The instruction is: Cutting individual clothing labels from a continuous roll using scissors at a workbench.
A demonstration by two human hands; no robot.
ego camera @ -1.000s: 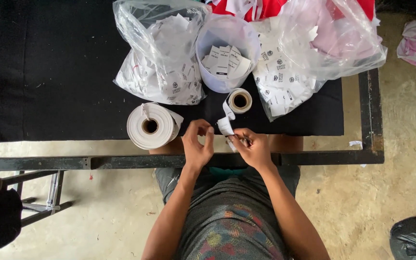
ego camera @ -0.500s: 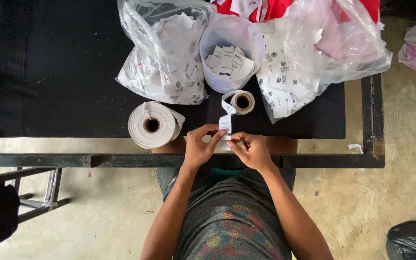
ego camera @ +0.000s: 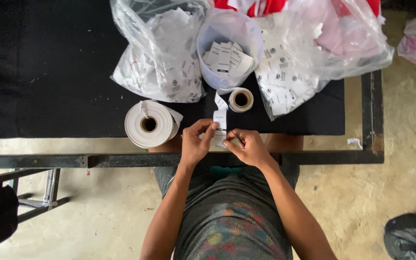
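Note:
My left hand (ego camera: 196,141) pinches the end of a white printed label strip (ego camera: 220,118) that runs from a small label roll (ego camera: 241,99) on the black table top (ego camera: 49,72). My right hand (ego camera: 249,147) sits just right of it, holding a thin dark tool against the strip's lower end; what the tool is I cannot tell. Both hands hover at the table's near edge, above my lap. A large white tape roll (ego camera: 150,124) lies to the left of my left hand.
A white cup (ego camera: 227,48) holding cut labels stands behind the small roll. Clear plastic bags of labels sit left (ego camera: 162,53) and right (ego camera: 309,58) of it. A metal table frame (ego camera: 371,115) runs along the right and near edges. A stool (ego camera: 34,192) stands lower left.
Both hands stayed at the table edge on the label strip, with only small finger shifts. The camera view moved slightly.

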